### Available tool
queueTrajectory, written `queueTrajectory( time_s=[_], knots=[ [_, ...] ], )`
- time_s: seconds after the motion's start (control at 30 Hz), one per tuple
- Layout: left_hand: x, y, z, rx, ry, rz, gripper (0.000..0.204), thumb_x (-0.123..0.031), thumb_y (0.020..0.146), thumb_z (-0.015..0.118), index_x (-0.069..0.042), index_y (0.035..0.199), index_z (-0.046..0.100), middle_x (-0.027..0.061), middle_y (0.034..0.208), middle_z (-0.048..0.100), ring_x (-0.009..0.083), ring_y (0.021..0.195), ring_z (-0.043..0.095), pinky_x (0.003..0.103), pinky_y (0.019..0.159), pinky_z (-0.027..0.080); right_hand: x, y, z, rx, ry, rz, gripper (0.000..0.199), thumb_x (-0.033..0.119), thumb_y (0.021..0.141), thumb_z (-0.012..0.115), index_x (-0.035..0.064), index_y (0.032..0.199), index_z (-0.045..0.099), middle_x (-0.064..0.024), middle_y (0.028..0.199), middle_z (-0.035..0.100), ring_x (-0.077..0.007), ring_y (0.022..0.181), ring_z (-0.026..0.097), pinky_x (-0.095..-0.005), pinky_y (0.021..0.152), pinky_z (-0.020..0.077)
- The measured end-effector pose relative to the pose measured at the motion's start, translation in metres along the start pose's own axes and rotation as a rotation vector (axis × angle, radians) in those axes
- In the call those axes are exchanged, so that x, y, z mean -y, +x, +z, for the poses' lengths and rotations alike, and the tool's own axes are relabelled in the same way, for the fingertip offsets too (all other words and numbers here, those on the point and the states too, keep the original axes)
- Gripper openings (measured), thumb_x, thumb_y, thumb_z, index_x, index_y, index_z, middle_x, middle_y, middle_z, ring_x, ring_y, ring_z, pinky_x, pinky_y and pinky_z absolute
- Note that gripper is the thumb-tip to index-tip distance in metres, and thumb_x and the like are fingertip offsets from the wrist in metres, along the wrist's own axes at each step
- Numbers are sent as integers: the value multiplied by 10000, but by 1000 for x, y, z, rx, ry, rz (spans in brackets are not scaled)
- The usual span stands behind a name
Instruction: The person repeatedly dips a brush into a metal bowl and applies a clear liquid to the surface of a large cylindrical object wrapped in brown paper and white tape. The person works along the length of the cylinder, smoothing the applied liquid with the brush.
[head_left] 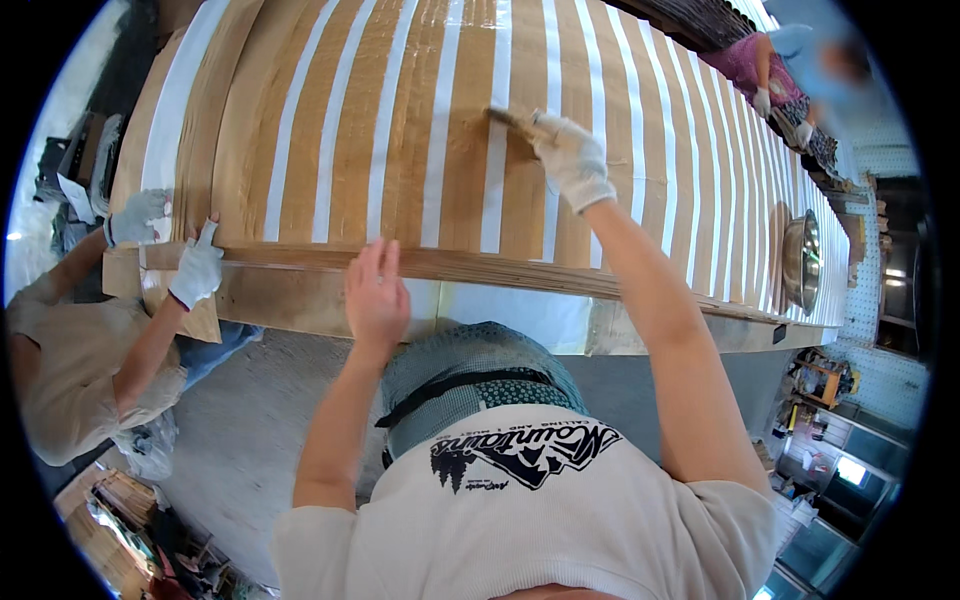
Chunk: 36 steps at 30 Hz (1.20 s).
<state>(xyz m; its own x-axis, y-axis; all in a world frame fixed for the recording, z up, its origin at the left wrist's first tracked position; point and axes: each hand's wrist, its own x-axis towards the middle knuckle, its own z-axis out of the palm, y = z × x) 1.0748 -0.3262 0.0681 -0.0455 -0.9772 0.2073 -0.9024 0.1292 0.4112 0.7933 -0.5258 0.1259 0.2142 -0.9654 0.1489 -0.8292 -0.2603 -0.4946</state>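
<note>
My right hand (572, 165), in a white glove, is closed round a brush (507, 119) over the brown sheets. Its dark tip points left, close to a white strip. Beneath it, brown sheets (465, 170) lie overlapped in a long row, and white strips (437, 180) alternate with bands of brown; some bands shine as if wet. My bare left hand (378, 300) rests at the near edge of the sheets. Its fingers are stretched out, the tips touching the edge, and nothing is held.
On the left a co-worker's gloved hands (196, 268) touch the end of the sheets. A metal bowl (801, 262) stands on the row's right part. Beyond the far right edge, another person (785, 75) stands by dark stacked material. Flat brown pieces (105, 535) lie at the lower left.
</note>
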Motion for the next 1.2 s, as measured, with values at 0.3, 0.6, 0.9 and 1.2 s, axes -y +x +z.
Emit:
queueTrajectory(
  time_s=[0.3,0.6,0.9,1.2],
  knots=[
    [-62,23,24,154,128,241,697,-106,696,639,-253,1371,547,91,1367,496,347,1262,435,555,1113,305,4,-39,-45,471,-139,-115,235,255,858,672,95,1029,682,-133,961,681,-296,932,659,-393,793,531],
    [-54,33,32,276,140,259,785,-124,641,651,-282,1399,518,97,1407,473,391,1272,424,606,1094,319,-60,152,-26,129,-181,151,322,243,827,694,34,1056,606,-214,950,683,-383,951,651,-467,819,525],
    [-50,39,33,463,163,246,648,-210,692,611,-295,1334,596,104,1399,443,401,1277,420,652,1050,348,-128,368,14,-61,-254,160,340,254,824,698,80,1097,594,-185,985,688,-378,965,654,-466,829,530],
    [-40,38,34,509,194,274,553,-236,766,570,-326,1310,616,85,1405,444,399,1288,407,657,1072,333,-175,443,45,-330,-231,35,359,249,834,676,103,1160,636,-175,968,700,-348,931,664,-409,810,533]
  ],
)
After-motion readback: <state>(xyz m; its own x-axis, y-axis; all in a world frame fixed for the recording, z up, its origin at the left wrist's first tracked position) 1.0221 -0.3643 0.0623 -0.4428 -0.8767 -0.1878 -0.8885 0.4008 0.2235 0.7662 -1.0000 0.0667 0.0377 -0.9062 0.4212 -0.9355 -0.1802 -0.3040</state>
